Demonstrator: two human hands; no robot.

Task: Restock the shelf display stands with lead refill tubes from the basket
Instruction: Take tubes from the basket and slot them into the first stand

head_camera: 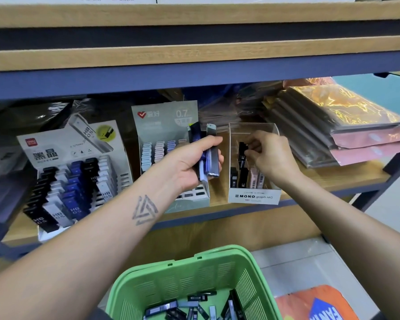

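My left hand [194,162] grips a bundle of lead refill tubes [209,155], black, blue and grey, in front of the grey 0.7 display stand [162,125]. My right hand [268,155] reaches into the clear MONO graph MG stand [254,197] and pinches a black tube [241,150] over its compartments, where black and pink tubes stand. The green basket [194,273] sits below, with several loose tubes [194,306] in its bottom. At the left stands the HB 0.5 display [67,181], filled with black, white and blue tubes.
Wrapped notebooks with marbled gold and pink covers [346,132] are stacked on the shelf's right end. A wooden shelf board [194,58] hangs just above the stands. An orange pack [319,306] lies on the floor right of the basket.
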